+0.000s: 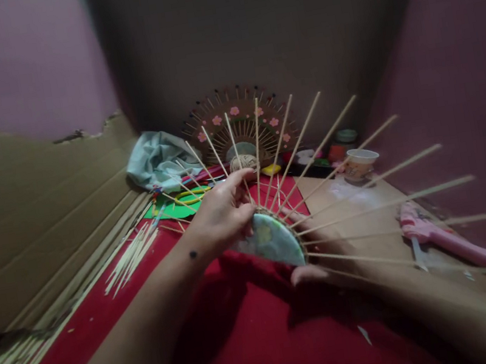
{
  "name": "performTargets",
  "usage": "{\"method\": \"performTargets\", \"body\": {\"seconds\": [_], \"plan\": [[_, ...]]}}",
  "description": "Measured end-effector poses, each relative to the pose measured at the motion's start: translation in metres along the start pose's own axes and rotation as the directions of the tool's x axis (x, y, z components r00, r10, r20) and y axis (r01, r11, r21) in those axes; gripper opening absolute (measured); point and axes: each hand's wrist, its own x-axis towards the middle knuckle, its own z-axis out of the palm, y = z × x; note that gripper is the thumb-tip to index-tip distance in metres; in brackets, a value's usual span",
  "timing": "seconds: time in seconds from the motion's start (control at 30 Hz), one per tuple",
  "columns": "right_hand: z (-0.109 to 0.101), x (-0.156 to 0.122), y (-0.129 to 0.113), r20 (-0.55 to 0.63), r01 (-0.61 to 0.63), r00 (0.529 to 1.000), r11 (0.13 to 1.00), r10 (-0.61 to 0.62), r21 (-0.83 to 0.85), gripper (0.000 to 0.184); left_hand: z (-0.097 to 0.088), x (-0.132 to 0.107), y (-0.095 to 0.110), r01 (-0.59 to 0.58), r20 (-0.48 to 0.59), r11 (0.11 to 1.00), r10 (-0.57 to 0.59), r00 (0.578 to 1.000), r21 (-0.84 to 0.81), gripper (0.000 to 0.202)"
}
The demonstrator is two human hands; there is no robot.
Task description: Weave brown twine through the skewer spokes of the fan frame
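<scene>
We hold a fan point(277, 253) aslant: its pale half-round base point(283, 242), marked yellow-green, has its flat edge toward us, dipping rightward; brown cord point(296, 236) lines the curve, where thin, bare sticks point(327, 139) spread outward.

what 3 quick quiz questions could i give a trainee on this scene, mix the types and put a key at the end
1. Multiple choice: which thing is the left hand touching?
A) the light-blue cloth
B) the half-round base with thin sticks fanning out from its rim
C) the pink glue gun

2. True or false: in the picture, the ball of twine appears to the left of the white-rimmed cup.

3. Fill in the missing word: the flowers on the fan-shaped piece at the back are ____.

Key: 1. B; 2. True; 3. pink
</scene>
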Motion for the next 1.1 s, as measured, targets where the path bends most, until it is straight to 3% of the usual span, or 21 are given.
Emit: {"method": "performTargets", "body": {"seconds": [0.13, 0.23, 0.3, 0.4, 0.47, 0.53, 0.67, 0.8, 0.87, 0.93, 1.03, 1.1], "plan": [[0.008, -0.001, -0.021, -0.057, 0.04, 0.998, 0.998, -0.037, 0.045, 0.053, -0.002, 0.0, 0.006, 0.014, -0.017, 0.996, -0.016, 1.0, -0.092, 0.055], [0.006, 0.0, -0.021, -0.118, -0.036, 0.992, 0.988, 0.054, 0.152, 0.042, -0.004, -0.001, 0.007, -0.048, -0.113, 0.998, 0.044, 0.993, -0.027, 0.047], [0.002, 0.002, -0.013, -0.143, -0.077, 0.983, 0.963, 0.117, 0.259, 0.039, -0.006, -0.002, 0.005, -0.12, -0.277, 0.988, 0.142, 0.95, 0.095, 0.039], [-0.005, 0.005, -0.001, -0.14, -0.089, 0.978, 0.913, 0.156, 0.399, 0.036, -0.01, -0.002, 0.004, -0.153, -0.466, 0.961, 0.247, 0.85, 0.23, 0.031], [-0.009, 0.006, 0.003, -0.135, -0.07, 0.98, 0.886, 0.147, 0.458, 0.036, -0.012, -0.002, 0.004, -0.152, -0.502, 0.967, 0.237, 0.832, 0.204, 0.027], [-0.012, 0.008, 0.005, -0.128, -0.059, 0.982, 0.863, 0.142, 0.501, 0.037, -0.011, 0.0, 0.006, -0.149, -0.506, 0.984, 0.178, 0.844, 0.097, 0.023], [-0.015, 0.009, 0.007, -0.139, -0.049, 0.978, 0.814, 0.157, 0.578, 0.039, -0.006, 0.002, 0.011, -0.104, -0.42, 0.982, 0.029, 0.907, -0.157, 0.015], [-0.017, 0.009, 0.006, -0.124, -0.082, 0.97, 0.76, 0.21, 0.644, 0.03, -0.006, 0.0, 0.013, -0.06, -0.358, 0.974, -0.023, 0.934, -0.218, 0.011], [-0.018, 0.01, 0.003, -0.123, -0.1, 0.964, 0.747, 0.237, 0.658, 0.027, -0.008, -0.001, 0.014, -0.023, -0.312, 0.987, -0.028, 0.95, -0.158, 0.01], [-0.017, 0.011, 0.0, -0.127, -0.104, 0.96, 0.74, 0.249, 0.665, 0.026, -0.009, -0.001, 0.012, -0.022, -0.201, 0.999, 0.015, 0.979, -0.033, 0.011], [-0.016, 0.013, -0.002, -0.135, -0.095, 0.959, 0.734, 0.248, 0.673, 0.025, -0.006, 0.001, 0.005, -0.177, 0.009, 0.967, 0.178, 0.984, 0.185, 0.008], [-0.016, 0.014, -0.002, -0.14, -0.093, 0.959, 0.738, 0.247, 0.668, 0.025, -0.002, 0.002, -0.002, -0.271, 0.067, 0.91, 0.264, 0.962, 0.313, 0.006]]}}
